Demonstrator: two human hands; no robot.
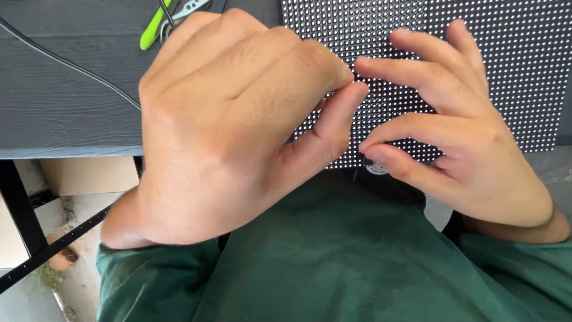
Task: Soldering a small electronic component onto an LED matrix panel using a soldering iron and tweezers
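Note:
A black panel covered in a grid of small white dots (506,53) lies on a dark wood-grain table (65,101). My left hand (226,125) hovers close to the camera over the panel's left part. Its fingers are curled, and the thumb tip presses against the index fingertip with nothing visible between them. My right hand (453,137) is over the panel's near edge with fingers spread, the index and thumb tips resting near that edge. A small round dark piece with a pale face (375,169) sits just under the right thumb tip.
Green-handled pliers (164,18) lie at the table's far edge, and a dark cable (71,65) runs across the tabletop. My green shirt (333,262) fills the foreground. A black table leg and brace (24,226) and a cardboard box (89,174) stand below left.

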